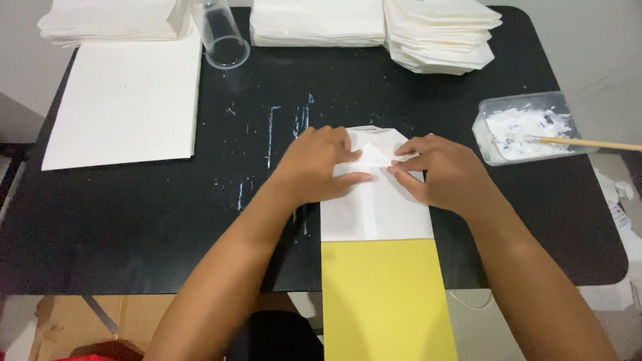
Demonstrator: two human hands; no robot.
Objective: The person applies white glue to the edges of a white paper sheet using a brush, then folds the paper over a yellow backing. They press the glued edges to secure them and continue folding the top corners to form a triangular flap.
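Pressing down on a folded white paper piece [374, 200], both hands lie flat on its far end, where the corners are turned in to a point. The left hand [319, 164] spreads over the left flap, its fingers stretched toward the centre crease; the right hand [441, 170] covers the right flap, fingertips meeting the crease from the other side. Neither hand grips anything: they are open, palms down, close together, holding the folds shut by pressure, probably so that they stay down.

The white piece runs from under the hands toward the person and rests partly over a yellow sheet [384, 301], which hangs past the near edge of the black desk [134, 220].

Right of the right hand sits a clear tub of white paste [525, 127] with a wooden-handled brush [582, 142] resting in it, within easy reach. Smears of dried paste [271, 130] streak the desk just beyond the left hand.

Far left of the left hand lies a large white sheet [124, 100]. Beyond both hands, along the desk's far edge, stand stacks of white paper pieces [374, 27] and a clear plastic cup [221, 33] lying tilted.
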